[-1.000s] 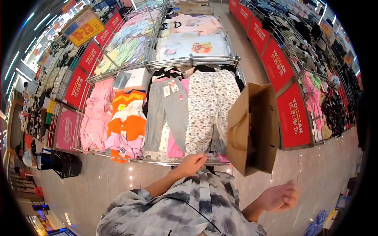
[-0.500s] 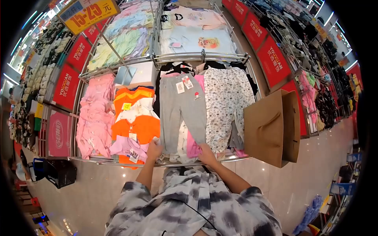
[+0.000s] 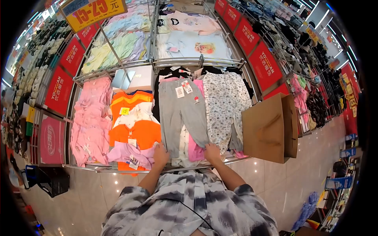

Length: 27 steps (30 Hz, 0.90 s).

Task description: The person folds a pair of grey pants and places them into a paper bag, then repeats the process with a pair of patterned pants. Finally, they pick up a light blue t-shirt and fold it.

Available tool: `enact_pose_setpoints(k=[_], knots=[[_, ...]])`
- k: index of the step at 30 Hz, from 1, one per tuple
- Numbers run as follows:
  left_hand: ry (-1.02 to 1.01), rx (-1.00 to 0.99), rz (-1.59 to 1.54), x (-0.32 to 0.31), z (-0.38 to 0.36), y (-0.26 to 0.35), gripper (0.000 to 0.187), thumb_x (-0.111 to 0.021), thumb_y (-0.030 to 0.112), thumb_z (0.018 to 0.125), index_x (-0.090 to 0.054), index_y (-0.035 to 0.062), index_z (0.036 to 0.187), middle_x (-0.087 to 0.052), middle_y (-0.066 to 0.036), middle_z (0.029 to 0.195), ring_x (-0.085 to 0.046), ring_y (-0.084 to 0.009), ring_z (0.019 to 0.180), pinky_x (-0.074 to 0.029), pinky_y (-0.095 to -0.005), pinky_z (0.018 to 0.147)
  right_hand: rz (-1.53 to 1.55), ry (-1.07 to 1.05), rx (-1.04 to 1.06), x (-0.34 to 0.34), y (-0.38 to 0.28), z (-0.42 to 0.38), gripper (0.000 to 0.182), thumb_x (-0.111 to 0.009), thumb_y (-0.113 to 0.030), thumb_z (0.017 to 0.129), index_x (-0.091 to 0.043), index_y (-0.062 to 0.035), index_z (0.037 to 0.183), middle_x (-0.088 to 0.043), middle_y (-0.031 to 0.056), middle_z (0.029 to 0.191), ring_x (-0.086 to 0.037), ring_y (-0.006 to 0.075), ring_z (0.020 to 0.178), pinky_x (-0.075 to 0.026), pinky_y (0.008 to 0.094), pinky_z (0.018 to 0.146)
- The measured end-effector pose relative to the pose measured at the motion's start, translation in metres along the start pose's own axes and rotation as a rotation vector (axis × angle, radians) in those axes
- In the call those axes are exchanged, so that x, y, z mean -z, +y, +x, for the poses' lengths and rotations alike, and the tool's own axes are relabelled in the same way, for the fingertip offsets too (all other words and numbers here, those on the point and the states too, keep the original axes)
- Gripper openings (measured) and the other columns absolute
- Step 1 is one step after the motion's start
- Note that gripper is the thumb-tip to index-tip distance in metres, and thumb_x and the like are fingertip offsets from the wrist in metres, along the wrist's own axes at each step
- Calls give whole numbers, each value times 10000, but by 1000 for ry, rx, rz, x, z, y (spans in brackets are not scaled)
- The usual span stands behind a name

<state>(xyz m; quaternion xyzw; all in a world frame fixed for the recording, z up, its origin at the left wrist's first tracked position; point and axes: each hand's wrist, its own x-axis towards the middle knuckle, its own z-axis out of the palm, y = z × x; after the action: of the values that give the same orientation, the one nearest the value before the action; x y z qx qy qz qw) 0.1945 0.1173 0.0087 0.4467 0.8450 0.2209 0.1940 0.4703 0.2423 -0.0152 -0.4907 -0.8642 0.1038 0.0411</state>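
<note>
A pair of grey trousers (image 3: 173, 106) lies spread face up, with white tags at its waist and a small red patch on one hip. My left hand (image 3: 160, 155) is closed at the hem of the left-side leg, its fingertips partly hidden. At the other hem, my right hand (image 3: 213, 153) pinches the cuff. Pink fabric (image 3: 195, 149) and pale printed fabric show between the two legs. White patterned trousers (image 3: 226, 106) lie alongside on the right. Left of the grey pair are an orange garment (image 3: 143, 133) and a lilac garment (image 3: 118, 153), which my left hand is close to.
A brown paper bag (image 3: 263, 131) stands at the bin's right corner. Pink clothes (image 3: 92, 118) are stacked at the left. A metal rail (image 3: 118, 170) edges the front. A yellow price sign (image 3: 93, 13) rises on a pole. A black basket (image 3: 53, 181) sits on the floor.
The right-side trouser leg has swung outward to the right with my right hand, uncovering more pink fabric. My left hand has shifted slightly right and down. The camera view has shifted a little.
</note>
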Motion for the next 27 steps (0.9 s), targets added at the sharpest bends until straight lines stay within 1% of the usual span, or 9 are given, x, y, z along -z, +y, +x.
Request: enact_pose_setpoints(k=[4, 7, 10, 14, 17, 20, 23, 26, 27], knots=[[-213, -121, -90, 2, 2, 8, 466, -680, 222, 797, -481, 45, 1179, -580, -159, 1091, -568, -312, 1028, -488, -403, 835, 152, 88, 208, 46, -26, 3, 172, -624, -120, 730, -628, -116, 902, -590, 65, 875, -574, 257, 914, -391, 419, 819], [-525, -43, -579, -27, 3, 0, 398, -646, 275, 853, -508, 55, 1156, -573, -134, 1114, -598, -275, 992, -508, -378, 826, 246, 44, 332, 66, -54, -10, 175, -631, -121, 728, -627, -124, 902, -589, 64, 883, -570, 255, 895, -387, 422, 803], [-910, 588, -1287, -10, -3, 38, 388, -570, 308, 921, -492, 51, 1200, -574, -110, 1165, -601, -223, 968, -504, -353, 839, 279, 12, 402, 61, -75, -10, 210, -640, -128, 719, -630, -122, 928, -589, 65, 904, -566, 262, 910, -389, 408, 804], [-1015, 554, -1494, -65, -4, 28, 430, -569, 315, 913, -476, 32, 1223, -571, -125, 1141, -593, -245, 1027, -503, -364, 854, 190, -96, 328, 33, -80, -20, 245, -651, -146, 717, -626, -110, 958, -581, 86, 951, -559, 280, 946, -399, 406, 813], [-891, 442, -941, -40, -8, 52, 479, -632, 320, 860, -483, 23, 1205, -568, -140, 1123, -586, -242, 1021, -497, -360, 855, 179, -198, 267, 27, -75, -28, 236, -660, -170, 725, -640, -115, 954, -585, 101, 960, -548, 313, 977, -425, 446, 820], [-548, 231, -615, -80, -11, 13, 572, -691, 323, 794, -469, 11, 1219, -579, -148, 1087, -594, -269, 990, -487, -373, 866, 438, -172, 98, 26, -58, -28, 352, -667, -172, 700, -613, -79, 1035, -583, 135, 1015, -522, 337, 1043, -424, 454, 890], [-531, 293, -476, -74, -1, -20, 592, -685, 299, 761, -447, 44, 1239, -549, -127, 1120, -573, -319, 985, -505, -449, 813, 420, 102, -124, -2, -30, -28, 457, -693, -193, 701, -557, -16, 1100, -603, 148, 1002, -567, 331, 982, -463, 414, 873], [-621, 1280, -1446, -41, 2, -10, 671, -649, 280, 763, -355, 51, 1321, -395, -180, 1308, -449, -370, 1171, -475, -552, 865, 770, -72, -410, -47, -2, -19, 579, -748, -261, 689, -502, 28, 1127, -628, 160, 982, -619, 300, 900, -509, 380, 764], [-699, 1326, -1541, -34, 3, -11, 719, -637, 276, 765, -287, 65, 1357, -255, -196, 1363, -331, -387, 1250, -427, -628, 908, 683, -54, -454, -43, -7, -19, 590, -778, -327, 672, -544, 35, 1075, -658, 155, 918, -653, 271, 814, -522, 353, 698]])
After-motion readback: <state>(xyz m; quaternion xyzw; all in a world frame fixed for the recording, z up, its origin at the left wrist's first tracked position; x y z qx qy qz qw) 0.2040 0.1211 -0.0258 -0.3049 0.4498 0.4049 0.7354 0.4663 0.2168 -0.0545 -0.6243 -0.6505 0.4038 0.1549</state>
